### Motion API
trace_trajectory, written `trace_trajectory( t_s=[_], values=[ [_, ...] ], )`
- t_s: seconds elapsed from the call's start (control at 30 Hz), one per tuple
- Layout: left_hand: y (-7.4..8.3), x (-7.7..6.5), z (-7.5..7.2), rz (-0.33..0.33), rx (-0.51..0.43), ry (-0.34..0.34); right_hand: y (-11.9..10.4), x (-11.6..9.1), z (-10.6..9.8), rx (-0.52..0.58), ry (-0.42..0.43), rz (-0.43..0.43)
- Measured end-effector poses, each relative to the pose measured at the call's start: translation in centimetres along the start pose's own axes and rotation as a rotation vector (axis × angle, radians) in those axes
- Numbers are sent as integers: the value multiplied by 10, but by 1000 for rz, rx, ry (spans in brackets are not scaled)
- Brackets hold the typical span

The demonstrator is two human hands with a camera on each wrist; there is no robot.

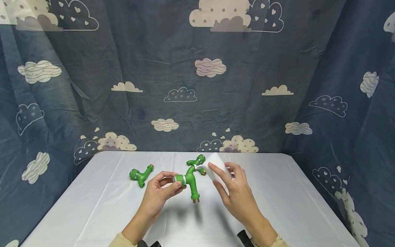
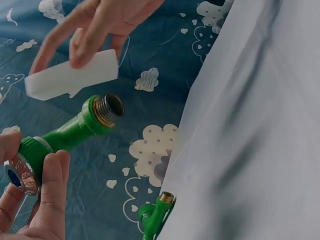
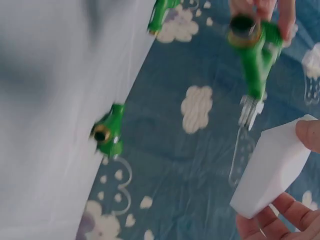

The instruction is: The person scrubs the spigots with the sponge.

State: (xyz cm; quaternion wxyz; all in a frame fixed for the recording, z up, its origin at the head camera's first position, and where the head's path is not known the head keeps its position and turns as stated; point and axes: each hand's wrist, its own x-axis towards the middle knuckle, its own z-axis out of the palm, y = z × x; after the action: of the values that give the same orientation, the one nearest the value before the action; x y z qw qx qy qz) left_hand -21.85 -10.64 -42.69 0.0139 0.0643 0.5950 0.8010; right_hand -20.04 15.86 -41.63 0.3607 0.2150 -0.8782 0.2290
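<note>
My left hand (image 1: pixel 157 193) grips a green plastic tap (image 1: pixel 192 181) by its round ribbed end, above the table. Its threaded brass end points down in the head view, and a silvery metal part sticks out at its upper right. My right hand (image 1: pixel 239 197) holds a white sponge block (image 3: pixel 272 165) between thumb and fingers, close to that metal part. Whether sponge and tap touch, I cannot tell. In the left wrist view, the threaded mouth of the tap (image 2: pixel 70 132) lies just below the sponge (image 2: pixel 75 77).
Another green tap (image 1: pixel 142 175) lies on the white-covered table (image 1: pixel 277 206) at the left. A further green tap (image 1: pixel 195 160) lies behind the held one, partly hidden. A dark cloud-print cloth (image 1: pixel 185 113) hangs behind the table and at its sides.
</note>
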Motion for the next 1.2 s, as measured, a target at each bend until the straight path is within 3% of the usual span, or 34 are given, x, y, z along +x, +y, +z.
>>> trace_trajectory(
  t_s=[0.23,0.37,0.53,1.2],
  values=[
    [-3,-1,1,-12,-30,-34,-22,-9,11,6,-52,-110],
    [-4,-3,1,-12,-21,-68,-27,-13,18,-11,-82,-131],
    [-3,-5,3,4,-22,-64,-23,-14,21,-28,-62,-140],
    [-3,-4,0,33,0,-102,12,-9,22,-55,11,-2]
  ],
)
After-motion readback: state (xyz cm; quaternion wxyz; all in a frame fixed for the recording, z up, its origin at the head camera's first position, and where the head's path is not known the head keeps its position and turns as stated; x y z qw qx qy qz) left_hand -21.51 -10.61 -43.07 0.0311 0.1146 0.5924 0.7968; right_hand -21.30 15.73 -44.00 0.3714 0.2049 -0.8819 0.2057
